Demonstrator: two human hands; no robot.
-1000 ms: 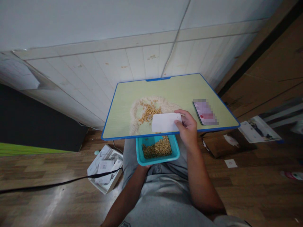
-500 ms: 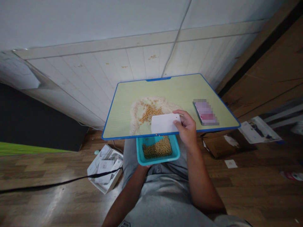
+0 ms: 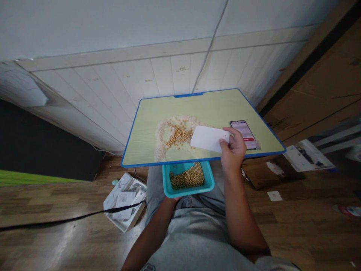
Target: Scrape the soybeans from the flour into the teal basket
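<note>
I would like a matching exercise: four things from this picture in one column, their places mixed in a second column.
1. white card
2. phone
3. teal tray
4. white box

a. on the wooden floor
b. below the table's near edge, holding beans
c. in the right hand
d. flat on the table, far right

Pairs: 1-c, 2-d, 3-b, 4-a

Bare forearms, no sleeves — light grey trousers (image 3: 194, 241).
</note>
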